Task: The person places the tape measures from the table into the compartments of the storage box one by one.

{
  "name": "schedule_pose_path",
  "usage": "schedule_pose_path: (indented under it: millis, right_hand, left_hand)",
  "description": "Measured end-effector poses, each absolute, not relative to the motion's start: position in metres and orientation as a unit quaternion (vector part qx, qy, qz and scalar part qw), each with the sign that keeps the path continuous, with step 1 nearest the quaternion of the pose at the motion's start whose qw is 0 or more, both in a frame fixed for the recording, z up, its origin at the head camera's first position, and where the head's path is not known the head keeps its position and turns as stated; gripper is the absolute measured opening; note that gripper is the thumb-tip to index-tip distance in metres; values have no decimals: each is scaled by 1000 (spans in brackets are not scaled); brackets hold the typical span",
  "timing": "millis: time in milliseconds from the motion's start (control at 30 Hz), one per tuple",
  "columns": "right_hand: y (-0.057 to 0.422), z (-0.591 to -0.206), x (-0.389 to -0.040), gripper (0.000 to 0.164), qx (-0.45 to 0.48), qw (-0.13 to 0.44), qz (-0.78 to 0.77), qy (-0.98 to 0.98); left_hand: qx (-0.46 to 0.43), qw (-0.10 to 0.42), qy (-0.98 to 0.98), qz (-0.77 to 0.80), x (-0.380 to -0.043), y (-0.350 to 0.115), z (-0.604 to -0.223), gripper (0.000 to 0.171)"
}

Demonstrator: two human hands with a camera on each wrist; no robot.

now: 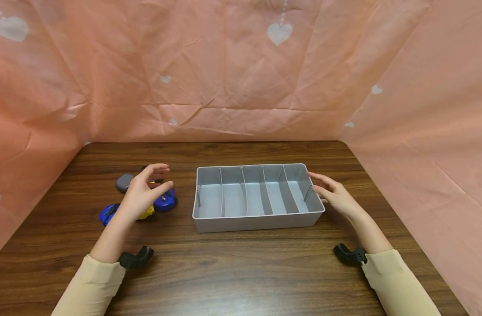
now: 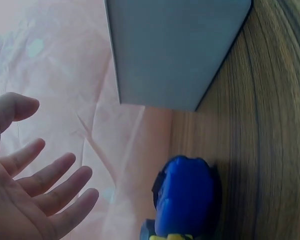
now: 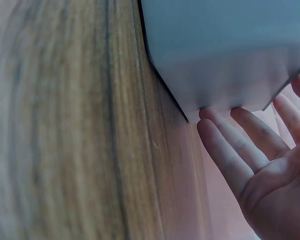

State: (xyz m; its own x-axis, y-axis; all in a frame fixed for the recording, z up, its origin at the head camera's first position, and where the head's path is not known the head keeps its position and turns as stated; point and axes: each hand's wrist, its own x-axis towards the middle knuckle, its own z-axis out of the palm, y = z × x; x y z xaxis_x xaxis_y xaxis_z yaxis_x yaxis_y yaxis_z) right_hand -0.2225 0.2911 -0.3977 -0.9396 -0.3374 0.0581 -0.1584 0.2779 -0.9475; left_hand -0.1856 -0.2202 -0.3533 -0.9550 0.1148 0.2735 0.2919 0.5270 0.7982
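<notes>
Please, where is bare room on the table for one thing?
The table is bare in front of the gray tray, between the sleeves, and in a strip between tray and pink cloth. Crowded: left of the tray, blue, yellow and gray items around the left hand. The right hand touches the tray.

Dividers (image 1: 290, 197) block sideways passage within the grey tray (image 1: 256, 224), open above.

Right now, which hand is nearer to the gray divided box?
The right hand, touching the box at its right end; the left hand is apart, beyond the left end.
</notes>
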Motion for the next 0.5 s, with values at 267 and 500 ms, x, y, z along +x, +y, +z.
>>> schedule_pose_path:
  millis: [267,500]
  right_hand:
    - [290,-398,-223,52,-154,77,-581,796]
    - [291,-398,-223,52,-151,77,-579,798]
  left_hand:
    - [-87,112,-873,-467,-193,-234,-360,50]
    - [-52,111,-887,-444,-199,-244,-365,58]
